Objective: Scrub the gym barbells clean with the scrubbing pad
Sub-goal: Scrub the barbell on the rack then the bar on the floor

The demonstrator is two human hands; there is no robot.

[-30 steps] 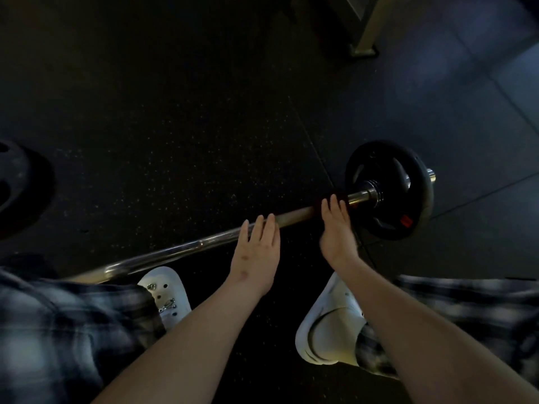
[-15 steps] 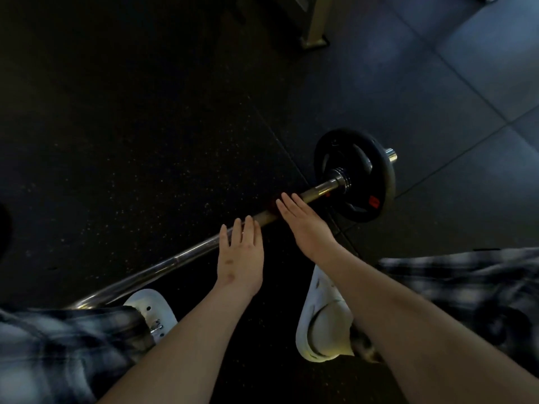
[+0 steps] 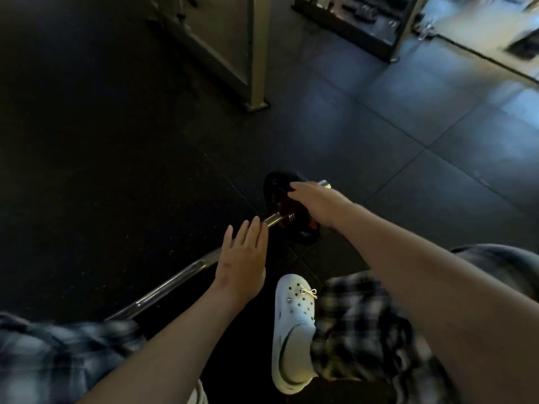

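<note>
- Your left hand lay flat, fingers straight, over the barbell.
- Your right hand, fingers straight, reached across the weight plate.
- Neither held a scrubbing pad; scrubbing seemed still ahead.

The left hand covers a stretch of the barbell, whose near left end runs behind a blurred plaid trouser leg. The right hand hides much of the weight plate. The far right shelving is smeared and cut by the top edge.

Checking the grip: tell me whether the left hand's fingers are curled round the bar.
No, the left hand lies flat over the bar with its fingers straight.
</note>
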